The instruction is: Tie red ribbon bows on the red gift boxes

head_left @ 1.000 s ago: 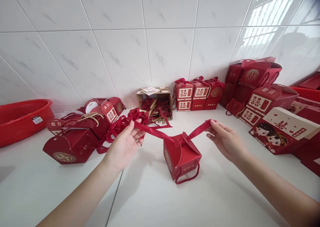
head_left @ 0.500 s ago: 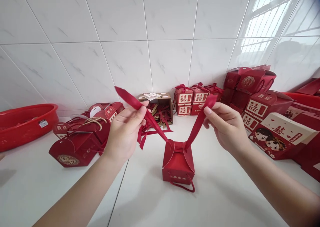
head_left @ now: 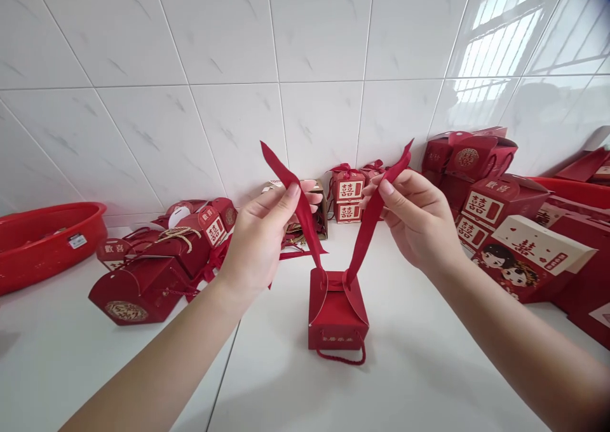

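A small red gift box [head_left: 337, 317] stands upright on the white tabletop between my forearms, its top flaps folded in and a cord handle [head_left: 340, 359] hanging at the front. A red ribbon [head_left: 311, 229] is threaded through the flaps, and its two tails rise in a V. My left hand [head_left: 260, 241] pinches the left tail between thumb and fingers. The right tail is pinched in my right hand [head_left: 412, 219]. Both tail ends stick up above my fingers. Neither hand touches the box itself.
A red plastic basin [head_left: 52, 244] stands at far left beside several larger gift boxes [head_left: 143, 289]. Behind my left hand is a cardboard box [head_left: 321, 219] of ribbons. Small finished boxes [head_left: 349, 194] are stacked by the tiled wall, with more boxes [head_left: 505, 197] piled at right.
Both hands have moved up and closer together, the left one shifting right. The ribbon tails now stand steeper and nearer each other. The small box stays in place.
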`<state>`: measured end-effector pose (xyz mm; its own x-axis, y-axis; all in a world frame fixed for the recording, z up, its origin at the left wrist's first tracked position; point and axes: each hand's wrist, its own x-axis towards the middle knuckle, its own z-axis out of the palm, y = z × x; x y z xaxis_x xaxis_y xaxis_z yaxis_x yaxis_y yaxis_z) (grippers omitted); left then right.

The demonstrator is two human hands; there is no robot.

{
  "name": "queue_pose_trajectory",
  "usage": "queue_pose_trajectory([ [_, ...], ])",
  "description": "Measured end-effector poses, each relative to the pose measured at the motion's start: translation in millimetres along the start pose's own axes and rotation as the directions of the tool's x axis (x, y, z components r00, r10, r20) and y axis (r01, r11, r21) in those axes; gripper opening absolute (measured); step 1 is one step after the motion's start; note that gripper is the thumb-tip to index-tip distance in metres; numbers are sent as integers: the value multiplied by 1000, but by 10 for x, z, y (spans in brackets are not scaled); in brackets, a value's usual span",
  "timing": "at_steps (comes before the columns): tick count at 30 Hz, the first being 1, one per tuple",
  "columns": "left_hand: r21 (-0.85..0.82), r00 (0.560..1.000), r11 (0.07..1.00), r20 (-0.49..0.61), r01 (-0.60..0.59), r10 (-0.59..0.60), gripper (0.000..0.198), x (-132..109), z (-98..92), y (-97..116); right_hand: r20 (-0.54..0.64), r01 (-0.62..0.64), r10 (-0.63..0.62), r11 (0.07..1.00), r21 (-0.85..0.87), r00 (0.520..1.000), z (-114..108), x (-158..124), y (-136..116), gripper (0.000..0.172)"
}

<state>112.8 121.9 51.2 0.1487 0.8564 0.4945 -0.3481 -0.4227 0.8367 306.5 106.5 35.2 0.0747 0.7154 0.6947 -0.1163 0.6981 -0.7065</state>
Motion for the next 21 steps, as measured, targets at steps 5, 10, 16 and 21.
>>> queue_pose_trajectory([
  [5,24,998,1000,67,12,-14,18,-12,-3,-23,1,-34,34,999,33,999,23,9,-77,10],
  [10,37,994,996,69,79,-82,16,-20,17,-24,-36,-32,32,999,7,999,18,22,-102,12],
  [16,175,981,984,182,39,-71,22,-70,114,19,-43,-123,120,988,-90,992,104,66,-83,12],
  [21,318,966,946,215,70,-144,20,-114,169,-11,140,-91,125,970,-223,982,166,-5,-133,12],
])
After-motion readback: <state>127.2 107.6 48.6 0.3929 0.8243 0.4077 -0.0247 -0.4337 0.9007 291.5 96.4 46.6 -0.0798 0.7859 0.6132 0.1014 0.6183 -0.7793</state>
